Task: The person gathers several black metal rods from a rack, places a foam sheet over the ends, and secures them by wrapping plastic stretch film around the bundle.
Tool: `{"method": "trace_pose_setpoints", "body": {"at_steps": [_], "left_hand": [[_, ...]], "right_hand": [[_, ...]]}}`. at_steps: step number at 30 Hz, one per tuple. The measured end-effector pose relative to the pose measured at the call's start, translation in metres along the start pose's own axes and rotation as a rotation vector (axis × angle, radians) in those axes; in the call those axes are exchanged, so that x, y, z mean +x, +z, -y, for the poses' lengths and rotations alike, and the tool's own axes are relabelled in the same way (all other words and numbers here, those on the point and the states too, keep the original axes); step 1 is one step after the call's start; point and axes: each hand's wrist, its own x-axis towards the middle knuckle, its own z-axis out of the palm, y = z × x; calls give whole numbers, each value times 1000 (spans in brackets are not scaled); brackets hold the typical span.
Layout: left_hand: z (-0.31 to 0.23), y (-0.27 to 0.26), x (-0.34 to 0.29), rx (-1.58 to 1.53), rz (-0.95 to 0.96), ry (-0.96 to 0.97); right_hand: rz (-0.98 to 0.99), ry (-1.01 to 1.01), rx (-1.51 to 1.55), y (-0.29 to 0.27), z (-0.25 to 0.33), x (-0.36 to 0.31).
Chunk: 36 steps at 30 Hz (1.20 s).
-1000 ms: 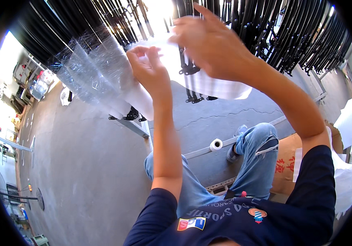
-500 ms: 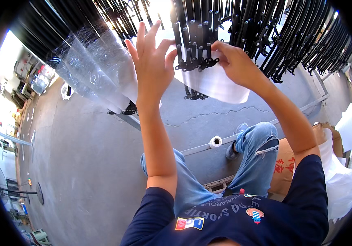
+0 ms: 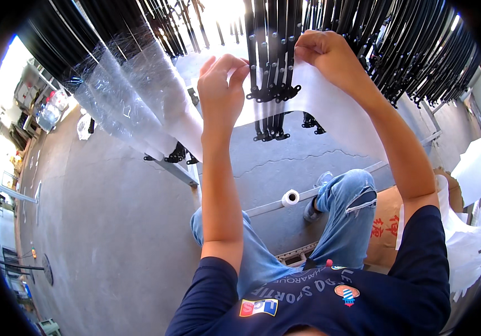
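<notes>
A bundle of black metal bars point(image 3: 271, 61) with round joints and small end brackets hangs in front of me. Behind it spreads a thin white sheet point(image 3: 344, 120), reaching from near my left wrist to below my right forearm. My right hand point(image 3: 327, 53) pinches the sheet just right of the bars. On the bars' left side is my left hand point(image 3: 221, 87), its fingers curled and its thumb and forefinger close to the outer bar. What the left fingertips grip is hidden.
Bars wrapped in clear film point(image 3: 131, 95) hang at the left, and more black bars point(image 3: 414, 50) at the right. A white roll point(image 3: 290, 197) lies near my foot. A cardboard box point(image 3: 383, 227) and crumpled white sheets point(image 3: 470, 246) stand by my right side.
My left hand has gone from spread fingers to curled ones beside the bars. My right hand has moved up, and the white sheet now spreads wider behind the bars.
</notes>
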Motion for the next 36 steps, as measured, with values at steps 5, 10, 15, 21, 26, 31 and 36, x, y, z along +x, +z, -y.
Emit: {"method": "trace_pose_setpoints", "body": {"at_steps": [5, 10, 15, 21, 26, 31, 36], "left_hand": [[7, 0, 0, -63, 68, 7], [11, 7, 5, -204, 65, -42], [4, -10, 21, -11, 76, 71], [-12, -20, 32, 126, -10, 229], [-12, -17, 28, -233, 114, -57], [11, -12, 34, -377, 127, -109], [7, -15, 31, -480, 113, -195]], "right_hand": [[66, 4, -28, -13, 2, 6], [39, -4, 49, -9, -4, 14], [18, -18, 192, 5, 0, 3], [-53, 14, 275, 11, 3, -8], [70, 126, 311, 10, -3, -7], [-600, -516, -206, 7, 48, 9], [-359, -193, -423, 20, 87, 6]]}}
